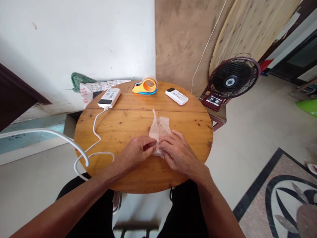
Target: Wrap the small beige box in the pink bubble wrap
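Head view: I watch a crumpled translucent sheet (160, 126) on the round wooden table (119, 125). The left hand (139, 148) pinches its near left edge between thumb and finger; the right hand (178, 152) curls over its right side, though I can't tell whether those fingers grip. Beyond sits a tape dispenser (141, 87).

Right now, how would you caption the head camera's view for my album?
Left fingers and right fingers touch thin whitish wrapping on a round wooden table, tape dispenser beyond.
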Tool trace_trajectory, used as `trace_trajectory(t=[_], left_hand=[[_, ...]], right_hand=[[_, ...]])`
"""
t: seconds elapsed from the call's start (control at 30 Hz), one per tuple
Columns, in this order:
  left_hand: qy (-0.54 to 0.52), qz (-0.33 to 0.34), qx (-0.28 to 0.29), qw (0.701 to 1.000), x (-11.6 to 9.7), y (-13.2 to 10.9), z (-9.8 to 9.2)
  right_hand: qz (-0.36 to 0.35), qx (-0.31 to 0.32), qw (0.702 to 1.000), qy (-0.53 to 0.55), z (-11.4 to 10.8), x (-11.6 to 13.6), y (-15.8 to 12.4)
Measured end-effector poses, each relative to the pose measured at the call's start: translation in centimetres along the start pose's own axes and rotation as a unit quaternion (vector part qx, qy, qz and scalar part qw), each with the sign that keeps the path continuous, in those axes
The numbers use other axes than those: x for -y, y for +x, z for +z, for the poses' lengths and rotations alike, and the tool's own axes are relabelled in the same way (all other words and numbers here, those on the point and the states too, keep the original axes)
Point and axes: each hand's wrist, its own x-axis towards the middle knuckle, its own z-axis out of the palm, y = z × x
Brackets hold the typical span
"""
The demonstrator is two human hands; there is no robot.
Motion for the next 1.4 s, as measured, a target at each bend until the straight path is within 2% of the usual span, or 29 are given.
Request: trace_trajectory(t=[0.1, 0.3, 0.57, 0.7, 0.83, 1.1, 1.3, 1.4], left_hand=[[0.107, 0.092, -0.008, 0.990, 0.4, 0.0, 0.1], [0.159, 0.184, -0.049, 0.969, 1.3, -0.1, 0.3], [0.074, 0.131, -0.074, 0.986, 1.2, -0.3, 1.4], [0.073, 0.122, -0.110, 0.984, 0.5, -0.9, 2.4], [0.098, 0.094, -0.118, 0.984, -0.6, -1.7, 3.1], [0.207, 0.181, -0.157, 0.948, 0.1, -1.7, 3.2], [0.214, 0.217, -0.168, 0.937, 0.5, -2.0, 3.7], [0.209, 0.230, -0.168, 0.936, 0.5, -2.0, 3.8]], right_hand=[[0.030, -0.007, 1.000, -0.004, -0.2, -0.6, -0.5], [0.080, -0.011, 0.997, -0.013, -0.5, -1.7, -1.1], [0.153, -0.010, 0.988, -0.003, 0.6, -2.9, -1.2], [0.165, -0.033, 0.985, 0.027, 1.2, -3.8, -1.4], [0.171, -0.063, 0.982, 0.056, 1.3, -4.0, -1.5], [0.217, -0.069, 0.968, 0.101, 0.7, -3.8, -1.9], [0.242, -0.027, 0.963, 0.114, 0.3, -3.7, -1.9], [0.251, -0.038, 0.962, 0.095, 0.8, -3.7, -1.7]])
